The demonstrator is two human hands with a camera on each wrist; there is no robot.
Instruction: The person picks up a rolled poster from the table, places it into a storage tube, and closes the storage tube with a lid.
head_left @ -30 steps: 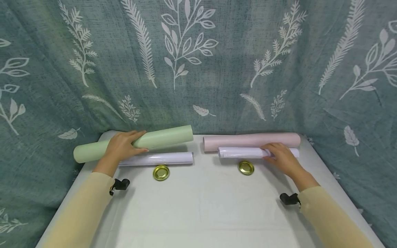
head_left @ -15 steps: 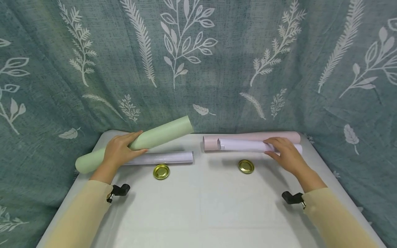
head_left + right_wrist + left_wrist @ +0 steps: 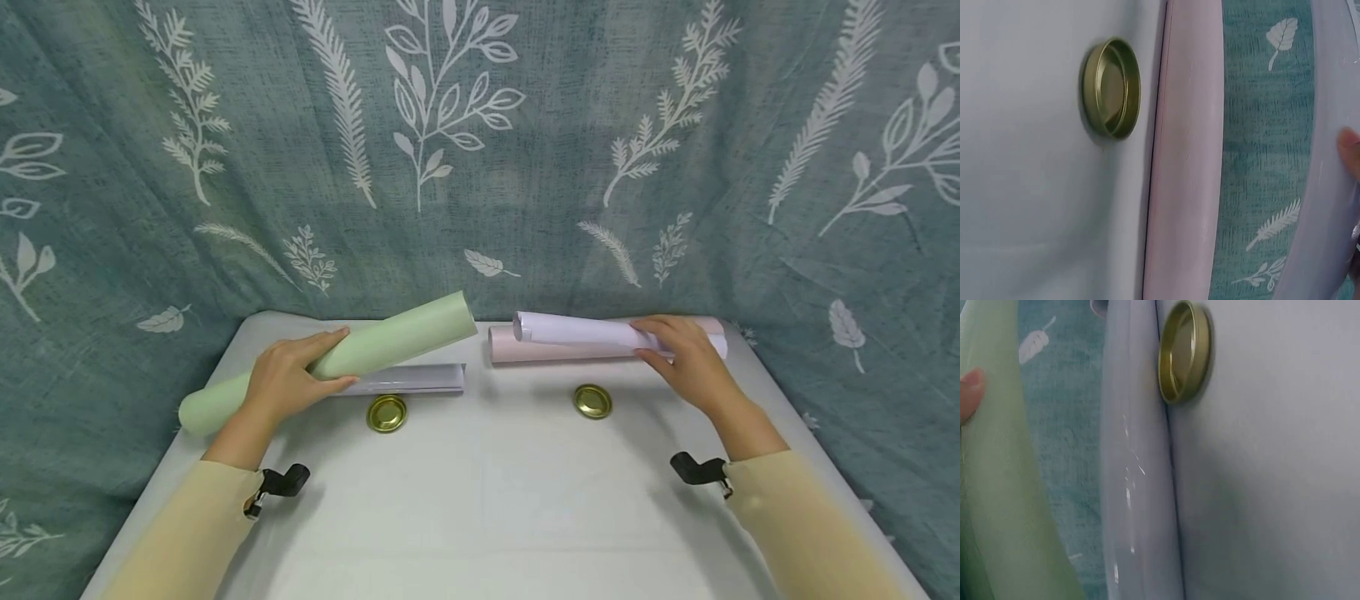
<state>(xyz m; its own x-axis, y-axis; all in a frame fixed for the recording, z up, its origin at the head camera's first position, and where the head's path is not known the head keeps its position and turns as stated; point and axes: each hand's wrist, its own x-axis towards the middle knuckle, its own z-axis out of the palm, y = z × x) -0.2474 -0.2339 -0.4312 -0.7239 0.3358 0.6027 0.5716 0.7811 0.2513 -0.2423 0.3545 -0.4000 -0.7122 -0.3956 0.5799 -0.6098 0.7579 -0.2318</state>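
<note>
In the head view my left hand (image 3: 288,375) grips a pale green paper roll (image 3: 401,333), tilted with its right end higher. Behind and partly under it, a shiny white roll (image 3: 420,378) lies on the table; the left wrist view shows that glossy roll (image 3: 1138,462) too. My right hand (image 3: 690,362) holds a second white roll (image 3: 577,330) near its right end, raised above a pink roll (image 3: 517,348) on the table. The right wrist view has a thumb (image 3: 1350,150) on the held white roll, apart from the pink roll (image 3: 1188,150).
Two gold lids lie on the white table (image 3: 480,500): a left lid (image 3: 387,413) close to the lying white roll and a right lid (image 3: 592,402) in front of the pink one. A green leaf-patterned curtain (image 3: 555,167) hangs behind the table's far edge.
The right hand has lifted the white roll off the table, up and over the pink roll. The green roll has tilted, its left end coming lower and nearer, across the lying white roll.
</note>
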